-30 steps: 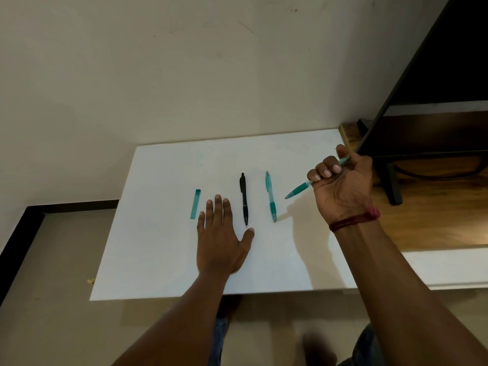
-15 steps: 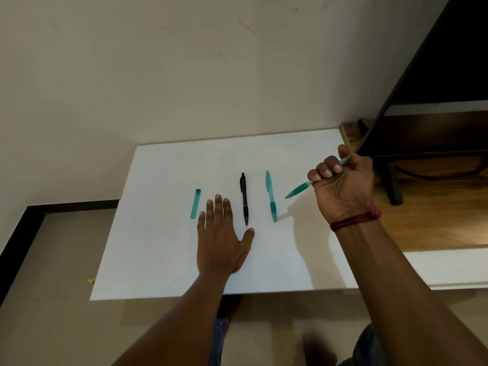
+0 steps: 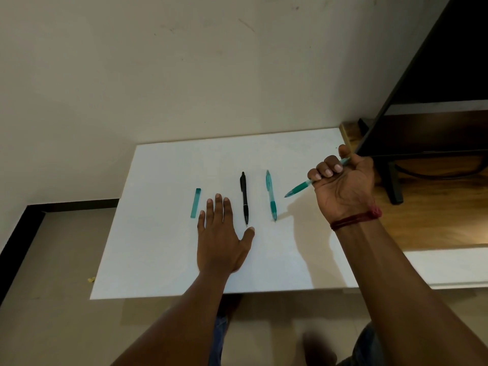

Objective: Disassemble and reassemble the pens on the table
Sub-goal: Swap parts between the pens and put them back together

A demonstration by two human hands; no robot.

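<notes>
Logging held item: teal pen [image 3: 301, 186], raised above the white table [image 3: 158, 260], tip pointing down-left. The right hand [image 3: 343, 186] has its fingers curled tight round the barrel, thumb up at the back end. How will it handle? (A)

Judged light, stiff, smooth plastic, likely slippery on the clear barrel. Best hold: darker grip section near the tip in one hand, barrel in the other, then twist apart. Small inner parts could spring loose. (B)

Left hand [image 3: 221, 233]? (A)

Flat on the table, fingers straight, holding nothing, between a teal cap-like piece [image 3: 195, 203] and the black pen [image 3: 244, 198]. A second teal pen [image 3: 271, 196] lies just right of the black one. (B)
</notes>
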